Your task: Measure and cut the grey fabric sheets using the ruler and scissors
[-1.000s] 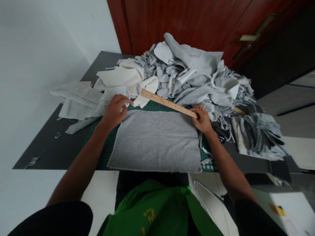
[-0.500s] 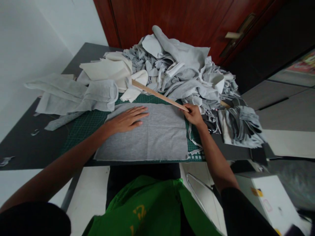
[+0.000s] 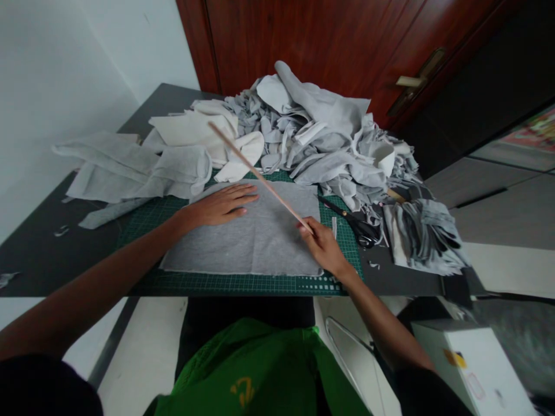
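Observation:
A rectangular grey cloth piece (image 3: 260,242) lies flat on a green cutting mat (image 3: 243,283). My left hand (image 3: 219,206) rests flat on the cloth's upper left part, fingers stretched out. My right hand (image 3: 323,245) is closed on the near end of a long wooden ruler (image 3: 255,171), holding it lifted and tilted edge-on above the cloth, its far end pointing up-left toward the fabric pile.
A big heap of grey and white fabric scraps (image 3: 321,133) fills the back of the dark table (image 3: 39,260). Black scissors (image 3: 358,225) lie right of the cloth. A stack of grey strips (image 3: 422,237) sits at the right. A brown door (image 3: 329,40) stands behind.
My right hand has lifted the ruler off the cloth's far edge and drawn it nearer, over the cloth. My left hand moved from the cloth's top corner to lie flat on it.

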